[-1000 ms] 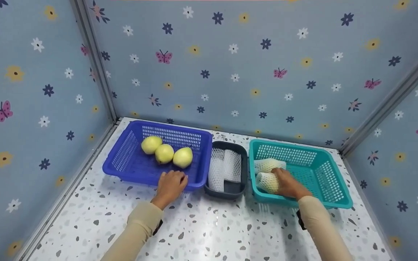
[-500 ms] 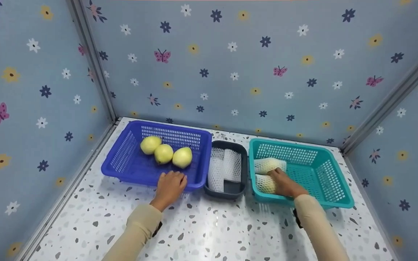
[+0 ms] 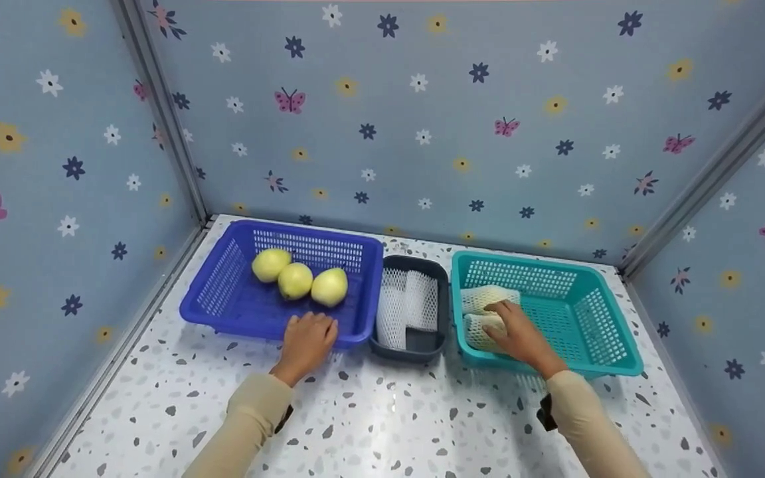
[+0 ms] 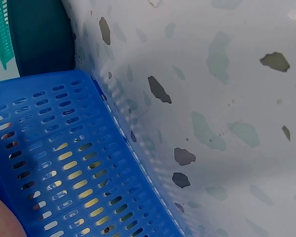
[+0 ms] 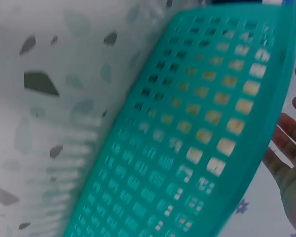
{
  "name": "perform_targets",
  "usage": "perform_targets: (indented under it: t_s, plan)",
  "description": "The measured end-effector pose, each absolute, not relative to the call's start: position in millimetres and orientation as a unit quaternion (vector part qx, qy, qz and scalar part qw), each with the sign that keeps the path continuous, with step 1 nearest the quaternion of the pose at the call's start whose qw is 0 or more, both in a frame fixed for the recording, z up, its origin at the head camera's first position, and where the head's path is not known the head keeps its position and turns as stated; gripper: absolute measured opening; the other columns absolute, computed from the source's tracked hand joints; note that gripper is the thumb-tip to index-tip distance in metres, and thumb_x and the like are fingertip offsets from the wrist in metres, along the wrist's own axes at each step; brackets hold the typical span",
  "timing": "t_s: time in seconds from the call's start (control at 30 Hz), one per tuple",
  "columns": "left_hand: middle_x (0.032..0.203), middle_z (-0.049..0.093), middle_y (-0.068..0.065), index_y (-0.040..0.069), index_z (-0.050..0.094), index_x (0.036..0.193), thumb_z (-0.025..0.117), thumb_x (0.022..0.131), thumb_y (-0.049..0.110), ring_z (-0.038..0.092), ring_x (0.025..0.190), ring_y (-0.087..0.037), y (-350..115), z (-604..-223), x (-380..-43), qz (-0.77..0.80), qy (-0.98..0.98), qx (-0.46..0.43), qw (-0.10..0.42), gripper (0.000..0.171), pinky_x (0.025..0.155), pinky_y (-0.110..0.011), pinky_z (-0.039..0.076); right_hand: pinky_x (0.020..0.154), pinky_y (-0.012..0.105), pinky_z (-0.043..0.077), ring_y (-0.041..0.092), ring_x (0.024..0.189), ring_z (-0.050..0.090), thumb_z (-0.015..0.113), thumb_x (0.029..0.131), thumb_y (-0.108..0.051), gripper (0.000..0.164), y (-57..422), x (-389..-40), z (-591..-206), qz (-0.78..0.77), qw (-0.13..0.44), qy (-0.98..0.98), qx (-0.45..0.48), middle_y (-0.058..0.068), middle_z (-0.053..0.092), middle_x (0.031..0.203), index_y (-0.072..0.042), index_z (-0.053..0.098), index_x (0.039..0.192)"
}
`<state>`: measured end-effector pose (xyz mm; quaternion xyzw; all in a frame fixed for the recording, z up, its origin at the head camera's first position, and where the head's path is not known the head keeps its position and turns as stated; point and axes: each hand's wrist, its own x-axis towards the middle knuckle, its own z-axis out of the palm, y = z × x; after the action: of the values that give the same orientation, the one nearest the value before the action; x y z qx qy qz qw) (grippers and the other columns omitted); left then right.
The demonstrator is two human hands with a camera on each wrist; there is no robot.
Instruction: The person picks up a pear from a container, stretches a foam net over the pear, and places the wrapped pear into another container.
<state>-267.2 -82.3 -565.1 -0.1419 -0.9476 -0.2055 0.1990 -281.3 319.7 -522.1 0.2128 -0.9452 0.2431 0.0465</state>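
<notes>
My left hand rests on the front rim of a blue-purple basket, fingers bent over the edge. Inside that basket lie three pale yellow, pear-like fruits. On the right, my right hand hovers over a teal basket with thumb and fingers spread apart. Just under its fingertips lies a fruit in a white foam net; another netted fruit lies behind it. In the right wrist view the fingers show beyond the basket's rim, holding nothing.
Between the baskets stands a dark grey tray with white foam nets in it. A speckled white tabletop carries everything. Flower-patterned panels close off the back and both sides.
My right hand has let go of the near netted fruit and lifted slightly, fingers spreading. That fruit now lies beside the other one. The left hand stays on its basket's rim.
</notes>
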Motion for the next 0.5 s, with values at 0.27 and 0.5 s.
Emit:
perform_targets:
  t_s: [0.27, 0.5]
  plan:
    - [0.061, 0.044, 0.002, 0.017, 0.044, 0.059, 0.04, 0.091, 0.027, 0.045, 0.064, -0.02, -80, -563, -267, -0.206, -0.949, -0.142, 0.191, 0.034, 0.063, -0.036, 0.03, 0.08, 0.042, 0.042, 0.018, 0.101, 0.049, 0.052, 0.088, -0.029, 0.03, 299, -250, -532, 0.237, 0.087, -0.945, 0.207, 0.001, 0.053, 0.108, -0.011, 0.056, 0.111]
    - [0.062, 0.046, 0.001, 0.018, 0.043, 0.059, 0.039, 0.091, 0.027, 0.046, 0.066, -0.022, -82, -565, -265, -0.205, -0.948, -0.141, 0.199, 0.034, 0.064, -0.037, 0.031, 0.078, 0.041, 0.042, 0.019, 0.092, 0.052, 0.054, 0.086, -0.032, 0.027, 286, -235, -554, 0.147, 0.128, -0.958, 0.212, 0.002, 0.057, 0.1, -0.013, 0.058, 0.105]
